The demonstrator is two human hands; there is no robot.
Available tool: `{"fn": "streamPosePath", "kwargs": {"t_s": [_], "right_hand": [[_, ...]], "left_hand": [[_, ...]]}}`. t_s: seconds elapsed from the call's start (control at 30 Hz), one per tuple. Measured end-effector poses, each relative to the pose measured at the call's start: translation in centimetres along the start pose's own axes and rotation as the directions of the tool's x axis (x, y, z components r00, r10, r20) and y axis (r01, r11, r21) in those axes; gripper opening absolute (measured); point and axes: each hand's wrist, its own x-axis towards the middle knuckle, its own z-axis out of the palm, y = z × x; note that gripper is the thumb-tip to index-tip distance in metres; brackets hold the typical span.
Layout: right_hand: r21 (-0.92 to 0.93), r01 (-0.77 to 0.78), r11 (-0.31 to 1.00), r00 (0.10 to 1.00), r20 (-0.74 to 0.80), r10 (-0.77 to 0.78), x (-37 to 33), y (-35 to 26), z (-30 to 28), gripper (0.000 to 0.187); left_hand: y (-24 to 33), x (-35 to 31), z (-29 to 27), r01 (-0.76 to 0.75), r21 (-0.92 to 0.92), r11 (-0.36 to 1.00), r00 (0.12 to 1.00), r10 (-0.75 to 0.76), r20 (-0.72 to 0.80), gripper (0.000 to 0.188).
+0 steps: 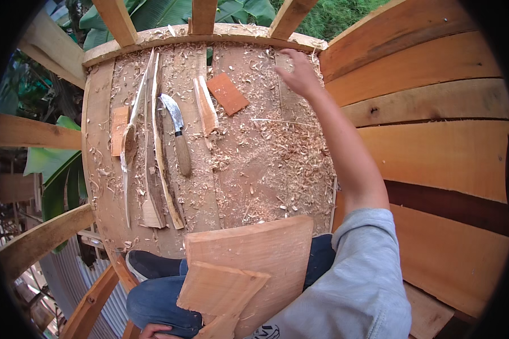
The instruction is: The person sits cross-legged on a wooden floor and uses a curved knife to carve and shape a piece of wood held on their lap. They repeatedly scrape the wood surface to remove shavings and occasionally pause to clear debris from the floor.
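Observation:
My right arm stretches to the far right of the shaving-strewn plank floor. There my right hand [301, 73] is open beside the rim board, thumb and forefinger apart with nothing between them. Low at the bottom edge, my left hand [155, 331] shows only in part, fingers apart on my jeans and holding nothing I can see. A broad wooden board [277, 254] rests on my lap, with a smaller notched wooden piece [220, 288] lying over it. A curved-blade knife [182, 150] with a wooden handle lies on the planks, its blade pointing away from me.
Long rough wood strips [157, 141] lie left of the knife. A short split piece [205, 107] and a flat orange-brown piece [228, 94] are to its right; another orange piece [119, 130] is farther left. Slatted rails [45, 234] border the left, a plank wall [435, 152] the right.

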Motion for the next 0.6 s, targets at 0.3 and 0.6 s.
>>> {"fn": "streamPosePath", "kwargs": {"t_s": [0.3,0.6], "right_hand": [[-0.184,-0.133,0.974,0.979,0.127,0.157,-4.1,6.5,-0.1,0.069],[-0.03,-0.239,0.97,0.946,0.219,0.24,-12.9,4.3,-3.6,0.075]], "left_hand": [[2.2,0.4,2.0,-0.009,0.023,1.0,0.999,0.01,-0.043,0.085],[2.2,0.3,2.2,-0.019,0.042,0.999,1.0,0.02,-0.024,0.084]]}}
